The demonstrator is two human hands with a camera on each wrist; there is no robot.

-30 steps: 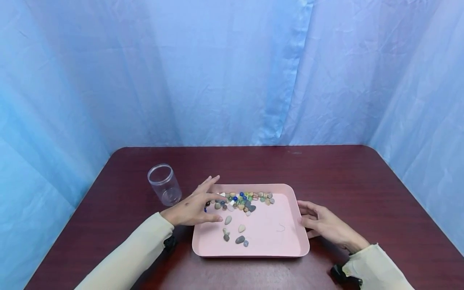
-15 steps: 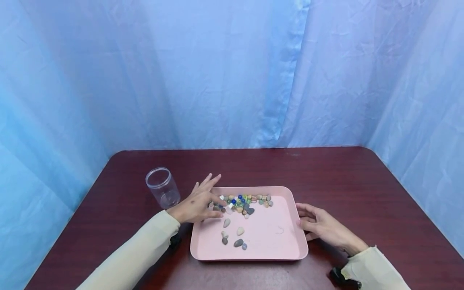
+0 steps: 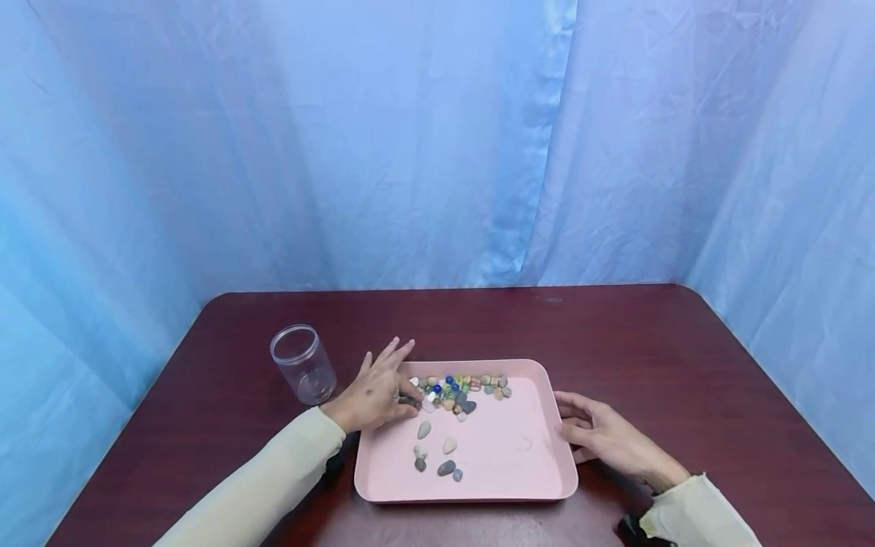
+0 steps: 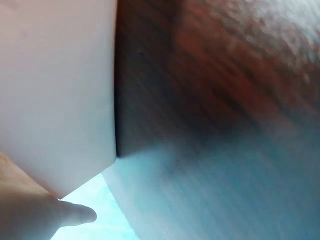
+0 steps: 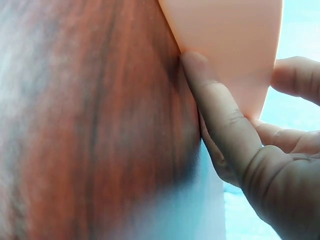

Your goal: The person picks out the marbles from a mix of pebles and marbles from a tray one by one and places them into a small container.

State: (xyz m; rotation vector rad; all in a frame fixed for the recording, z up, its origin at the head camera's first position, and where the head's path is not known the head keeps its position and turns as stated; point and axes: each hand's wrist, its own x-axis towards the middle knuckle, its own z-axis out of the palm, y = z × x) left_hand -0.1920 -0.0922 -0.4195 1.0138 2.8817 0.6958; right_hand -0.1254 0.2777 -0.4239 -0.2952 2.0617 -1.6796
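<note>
Left grip [image 3: 372, 396], fingers [image 3: 403, 352] fanned; right grip [image 3: 604, 434] loosely curved

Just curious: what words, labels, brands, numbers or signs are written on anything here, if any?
There is no readable text in any view.
Clear jar: no label or lettering visible.
Pink tray: none; its faint curved line is not legible writing.
Stones: too small to rule out tiny markings.

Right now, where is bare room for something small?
Free: the table between the pink tray and blue curtain; the tray's right front, beside loose stones, except a thin line. Crowded: the tray's back left, by clustered stones and the left hand; its outer right wall, by the right hand.
</note>
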